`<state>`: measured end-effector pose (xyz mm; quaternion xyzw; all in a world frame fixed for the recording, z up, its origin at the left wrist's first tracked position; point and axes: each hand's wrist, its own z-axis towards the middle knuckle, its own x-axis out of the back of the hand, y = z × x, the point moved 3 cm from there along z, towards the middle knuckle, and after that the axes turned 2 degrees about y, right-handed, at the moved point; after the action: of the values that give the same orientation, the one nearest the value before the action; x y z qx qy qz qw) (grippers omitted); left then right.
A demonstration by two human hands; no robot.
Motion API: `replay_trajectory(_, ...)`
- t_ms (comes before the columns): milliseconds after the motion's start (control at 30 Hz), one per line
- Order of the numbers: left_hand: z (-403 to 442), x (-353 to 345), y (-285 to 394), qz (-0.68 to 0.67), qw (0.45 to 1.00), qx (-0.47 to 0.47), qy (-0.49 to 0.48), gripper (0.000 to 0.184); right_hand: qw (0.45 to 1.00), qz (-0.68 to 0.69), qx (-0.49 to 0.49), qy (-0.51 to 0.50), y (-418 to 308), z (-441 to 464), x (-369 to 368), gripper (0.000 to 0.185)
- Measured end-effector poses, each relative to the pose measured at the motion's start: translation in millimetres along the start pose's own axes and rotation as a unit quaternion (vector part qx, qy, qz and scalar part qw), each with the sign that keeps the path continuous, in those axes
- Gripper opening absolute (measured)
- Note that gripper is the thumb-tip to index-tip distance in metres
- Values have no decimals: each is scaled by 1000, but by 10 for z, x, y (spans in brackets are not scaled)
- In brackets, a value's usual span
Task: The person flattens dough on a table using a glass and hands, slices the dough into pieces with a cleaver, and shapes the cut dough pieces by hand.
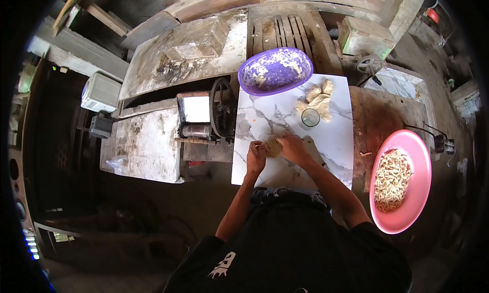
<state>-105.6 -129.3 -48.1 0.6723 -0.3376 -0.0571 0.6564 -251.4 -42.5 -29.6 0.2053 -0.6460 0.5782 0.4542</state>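
Yellowish ridged piece [274, 147] between both hands [293, 149]

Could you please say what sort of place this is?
Probably a small food workshop: a machine with a wheel, dough-like lumps on the marbled table, and a pink basin of pale pieces.

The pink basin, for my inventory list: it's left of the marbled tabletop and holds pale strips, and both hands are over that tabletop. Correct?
Not quite: the head view shows the pink basin to the right of the marbled tabletop, not the left. It does hold pale strips, and the left hand and right hand are over that tabletop.
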Motion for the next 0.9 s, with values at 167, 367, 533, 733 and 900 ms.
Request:
replay_trajectory(167,32,43,42,-30,999,32,17,31,997,42,-59,-22,58,39,-27,34)
replay_trajectory(367,100,19,163,128,991,42,-19,44,999,15,3,37,66,20,-75,27)
replay_trajectory(533,146,-125,112,273,961,-30,-40,45,997,49,-60,-8,125,35,-107,31)
replay_trajectory(733,153,-137,151,262,963,-61,-11,29,996,8,37,83,182,-19,-182,23)
replay_trajectory(900,210,-114,171,277,960,-48,-4,26,997,61,-20,39,124,-28,-79,15)
